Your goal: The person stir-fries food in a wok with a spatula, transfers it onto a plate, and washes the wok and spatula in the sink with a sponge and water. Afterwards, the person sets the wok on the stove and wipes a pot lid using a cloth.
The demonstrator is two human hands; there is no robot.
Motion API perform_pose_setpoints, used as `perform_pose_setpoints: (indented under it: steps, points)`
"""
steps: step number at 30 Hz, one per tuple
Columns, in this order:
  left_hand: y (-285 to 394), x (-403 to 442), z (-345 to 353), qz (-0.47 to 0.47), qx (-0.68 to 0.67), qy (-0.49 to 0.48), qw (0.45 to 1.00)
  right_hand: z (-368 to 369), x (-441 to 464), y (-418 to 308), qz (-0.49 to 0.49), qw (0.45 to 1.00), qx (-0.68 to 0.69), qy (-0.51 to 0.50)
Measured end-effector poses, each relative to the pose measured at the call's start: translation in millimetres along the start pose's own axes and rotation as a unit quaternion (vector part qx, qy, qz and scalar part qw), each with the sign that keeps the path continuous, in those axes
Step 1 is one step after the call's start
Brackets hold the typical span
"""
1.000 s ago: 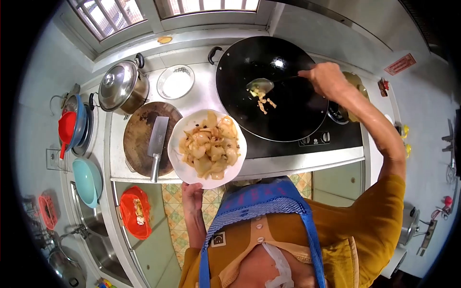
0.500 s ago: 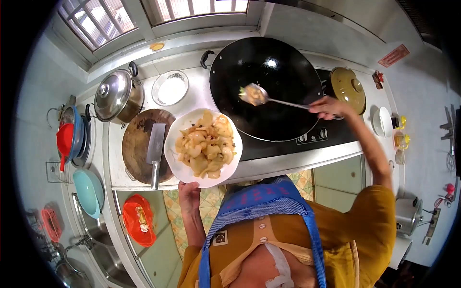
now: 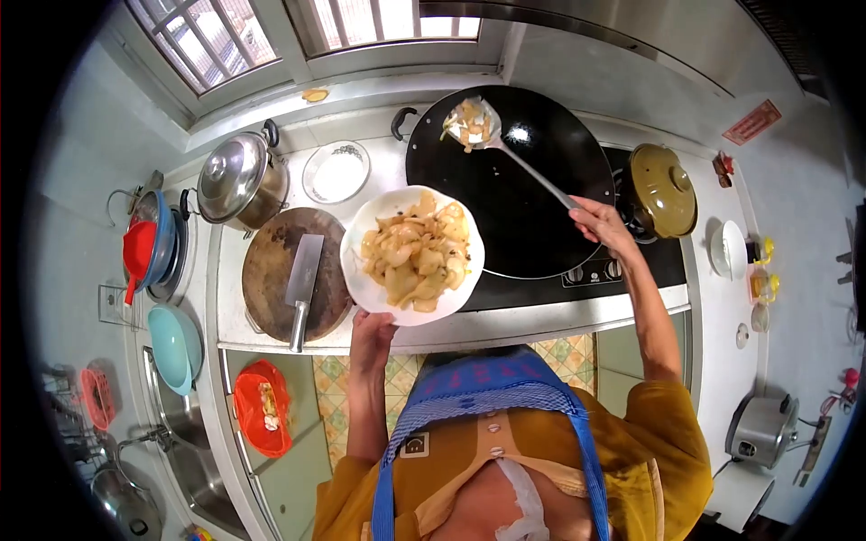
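My left hand (image 3: 373, 332) grips the near rim of a white plate (image 3: 359, 281), held up over the counter's front edge. Cooked sliced food (image 3: 417, 251) in pale and brown pieces is heaped on it. In my right hand (image 3: 599, 224) is the long handle of a metal spatula (image 3: 532, 169). Its blade carries more food pieces (image 3: 471, 124) over the far left part of a large black wok (image 3: 532, 225). Only small scraps show on the wok's dark inside.
Left of the plate, a cleaver (image 3: 305, 275) lies on a round wooden chopping board (image 3: 266, 261). Behind are a lidded steel pot (image 3: 236, 180) and a white dish (image 3: 336, 171). A brown lidded pot (image 3: 663, 189) stands right of the wok. A red bin (image 3: 262, 410) hangs below the counter.
The spatula with its food has moved toward the wok's far side, its blade higher in view. My left hand and the plate have shifted right and slightly up, closer to the wok.
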State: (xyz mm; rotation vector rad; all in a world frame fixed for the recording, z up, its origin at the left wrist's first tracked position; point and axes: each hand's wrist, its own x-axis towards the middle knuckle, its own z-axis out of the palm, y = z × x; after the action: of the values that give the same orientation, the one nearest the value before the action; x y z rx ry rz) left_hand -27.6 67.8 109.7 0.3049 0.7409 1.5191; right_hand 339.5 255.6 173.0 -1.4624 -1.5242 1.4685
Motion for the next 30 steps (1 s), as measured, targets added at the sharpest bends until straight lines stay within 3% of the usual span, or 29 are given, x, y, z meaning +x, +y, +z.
perform_pose_setpoints:
  steps: [6,8,10,14,17,18,19,20,22,27,30]
  points:
    - [-24,49,24,-0.038,0.017,-0.018,0.999,-6,-83,-59,-0.088,0.98,-0.128,0.121]
    - [-30,65,26,-0.031,0.022,-0.032,0.999,5,-97,-46,-0.256,0.907,-0.291,0.167]
    - [-34,77,33,-0.031,0.018,-0.038,0.999,12,-114,-44,-0.259,0.877,-0.374,0.157]
    - [-30,89,44,-0.044,0.036,-0.051,0.997,17,-129,-41,-0.266,0.854,-0.402,0.194]
    - [-37,104,39,-0.055,0.043,-0.046,0.996,1,-126,-37,-0.184,0.937,-0.251,0.16]
    - [-37,107,38,-0.062,0.053,-0.042,0.996,-2,-125,-42,-0.183,0.937,-0.25,0.162]
    - [-38,111,39,-0.063,0.055,-0.041,0.996,-7,-120,-51,-0.093,0.98,-0.129,0.123]
    - [-37,111,39,-0.067,0.055,-0.039,0.995,-12,-116,-58,-0.001,0.997,-0.006,0.082]
    - [-40,111,37,-0.071,0.056,-0.034,0.995,-32,-94,-54,0.022,0.998,0.047,0.043]
    - [-33,71,21,-0.026,0.014,-0.018,0.999,-79,-37,-54,0.044,0.994,-0.097,0.008]
    - [-23,37,16,-0.001,0.002,0.029,1.0,-68,2,-58,0.033,0.99,-0.131,-0.039]
